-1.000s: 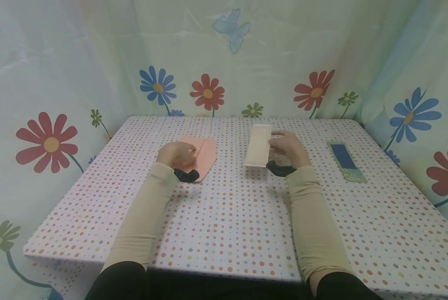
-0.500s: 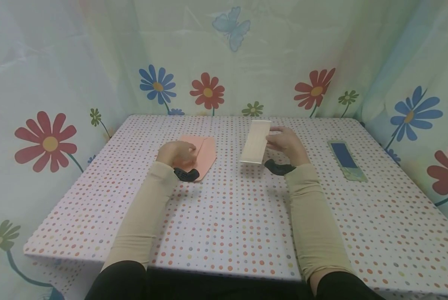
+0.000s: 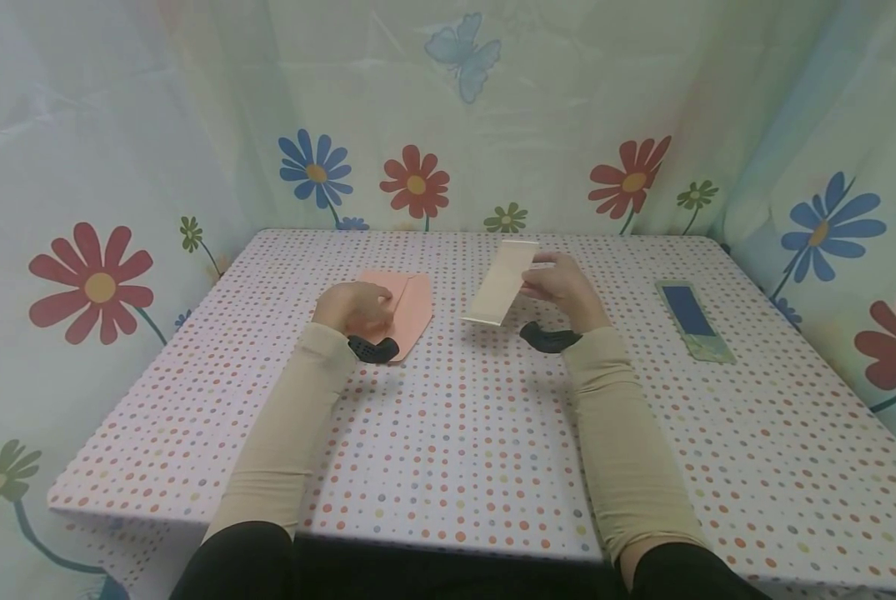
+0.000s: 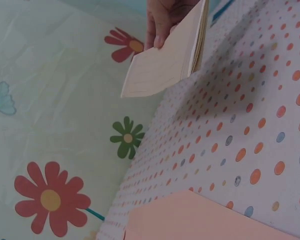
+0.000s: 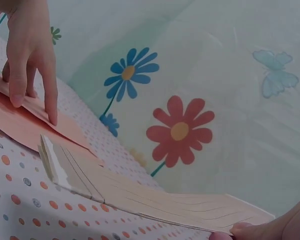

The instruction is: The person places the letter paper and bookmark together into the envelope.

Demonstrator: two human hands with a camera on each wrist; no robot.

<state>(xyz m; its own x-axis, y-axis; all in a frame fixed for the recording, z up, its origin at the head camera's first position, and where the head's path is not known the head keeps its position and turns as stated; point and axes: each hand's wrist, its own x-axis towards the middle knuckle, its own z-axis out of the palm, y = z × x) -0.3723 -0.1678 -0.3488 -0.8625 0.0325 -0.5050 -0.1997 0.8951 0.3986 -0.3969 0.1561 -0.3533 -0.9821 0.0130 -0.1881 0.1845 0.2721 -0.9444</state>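
A pink envelope [image 3: 414,310] lies on the table left of centre. My left hand [image 3: 356,308] rests on it; in the right wrist view the fingers [image 5: 50,97] reach down fairly straight onto its upper layer, and a darker pink layer shows below. My right hand [image 3: 562,287] pinches the right edge of a slim cream notepad [image 3: 502,283] with ruled lines. The notepad is held tilted above the table, its near end pointing toward the envelope. Its layered page edges [image 4: 199,42] show in the left wrist view. The right thumb [image 5: 260,231] presses on its top face.
At the right lies a long green card [image 3: 710,348] with a dark blue panel. The table [image 3: 448,467] wears a dotted cloth, and a flowered curtain [image 3: 553,100] stands close behind and at both sides.
My right hand has moved left with the notepad, whose near end has swung toward the envelope. The left hand and envelope have stayed in place.
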